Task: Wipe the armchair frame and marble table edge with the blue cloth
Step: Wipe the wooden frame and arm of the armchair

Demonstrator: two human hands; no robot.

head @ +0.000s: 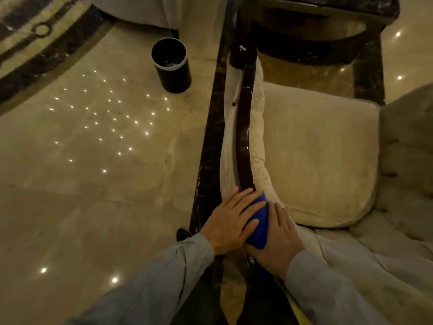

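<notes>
Near the lower middle of the frame, left hand [230, 220] laid flat, fingers spread, over the blue cloth [259, 227] and the near end of the dark glossy wooden armrest [246, 137]. Right hand [277, 238] just beside it, pressed against the cloth's right side and the cream upholstery; grip there looks loose, fingers curled down around the cloth's lower edge, though how far closed cannot be told. Neither hand fully closed: left grip open and pressing, cloth pinned between both palms and the armchair frame. Both arms in grey sleeves [164, 277], entering from the bottom edge. Armrest running up the middle of the frame in a gentle curve, ending in a rounded knob near upper centre, with pale padding on both sides. Beige seat cushion [316, 156] to the right of centre, tufted backrest at the right edge. At the top right, a dark table [328, 10] with a black veined marble top, only partly in view, well apart from the cloth. Upper left of centre, a black cylindrical waste bin [171, 65] with a white band, standing upright on the polished cream marble floor [82, 184]. Small ceiling-light reflections dotted across the floor at left. Dark inlaid stripe in the floor running alongside the armrest.
</notes>
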